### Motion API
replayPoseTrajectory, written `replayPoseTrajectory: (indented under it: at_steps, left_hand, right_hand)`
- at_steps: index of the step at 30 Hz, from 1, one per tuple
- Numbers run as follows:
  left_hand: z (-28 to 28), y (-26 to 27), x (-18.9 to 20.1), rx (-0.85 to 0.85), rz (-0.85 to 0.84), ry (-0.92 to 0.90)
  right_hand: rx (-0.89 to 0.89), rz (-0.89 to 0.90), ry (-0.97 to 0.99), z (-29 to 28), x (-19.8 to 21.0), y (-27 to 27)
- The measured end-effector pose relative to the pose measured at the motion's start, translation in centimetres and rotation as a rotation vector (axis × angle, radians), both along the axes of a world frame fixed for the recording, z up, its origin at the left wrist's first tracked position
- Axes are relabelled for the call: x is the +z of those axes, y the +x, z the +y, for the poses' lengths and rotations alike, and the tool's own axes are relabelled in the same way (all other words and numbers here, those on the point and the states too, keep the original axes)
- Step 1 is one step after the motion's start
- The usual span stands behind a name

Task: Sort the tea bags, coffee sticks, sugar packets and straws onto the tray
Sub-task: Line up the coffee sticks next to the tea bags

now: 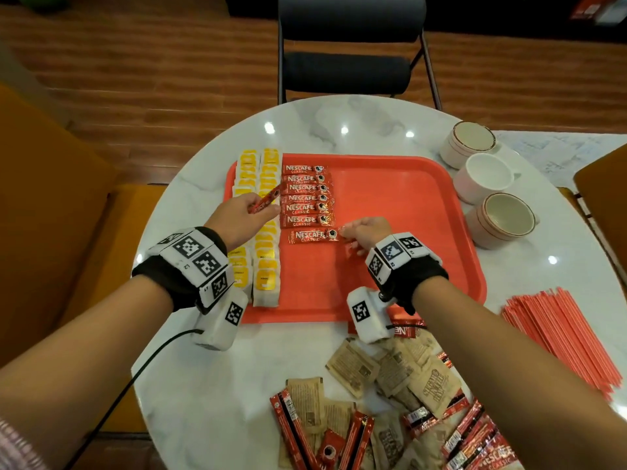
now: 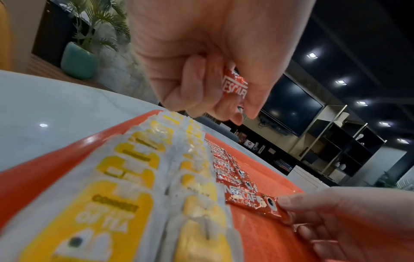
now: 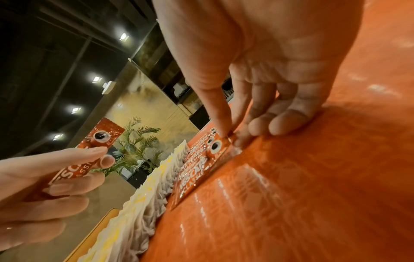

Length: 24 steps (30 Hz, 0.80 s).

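1. The right hand (image 1: 364, 232) pinches the end of a stick (image 1: 314, 236) lying flat on the tray (image 1: 390, 198), at the near end of the coffee row (image 1: 305, 195).
2. The left hand (image 1: 242, 215) grips a spare stick (image 1: 266, 198) above the tea bags (image 1: 261, 232) along the tray's left edge.
3. Done well, the laid stick should be squared parallel to its row, just beside the last one, before the fingers let go.
4. Sugar packets (image 1: 400, 374) and straws (image 1: 559, 337) wait on the desk (image 1: 210, 385), near the front and right edges.

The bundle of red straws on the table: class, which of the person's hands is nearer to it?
Right. The right hand rests mid-tray, on the straws' side; the left hand holds a coffee stick above the tea bags at the tray's far edge.
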<state>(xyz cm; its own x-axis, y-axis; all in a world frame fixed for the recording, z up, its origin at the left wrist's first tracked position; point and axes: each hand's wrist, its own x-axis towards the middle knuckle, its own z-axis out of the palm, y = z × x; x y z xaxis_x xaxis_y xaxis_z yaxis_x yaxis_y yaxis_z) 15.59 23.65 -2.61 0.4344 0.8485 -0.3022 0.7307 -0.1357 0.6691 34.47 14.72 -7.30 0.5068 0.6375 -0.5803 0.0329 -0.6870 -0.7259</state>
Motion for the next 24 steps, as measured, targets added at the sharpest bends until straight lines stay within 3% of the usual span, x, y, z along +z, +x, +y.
replayPoseTrajectory:
  at_steps: [5, 17, 24]
  left_hand:
    - [0.2, -0.5, -0.2, 0.018, 0.015, -0.04]
    - [0.5, -0.7, 0.1, 0.04, -0.012, -0.064]
    - [0.6, -1.0, 0.1, 0.055, -0.023, -0.065]
  right_hand:
    - [0.071, -0.123, -0.076, 1.1, 0.0, -0.5]
    - [0.087, -0.166, -0.204, 2.1, 0.4, -0.7]
    - [0.116, -0.218, -0.156, 1.3, 0.7, -0.8]
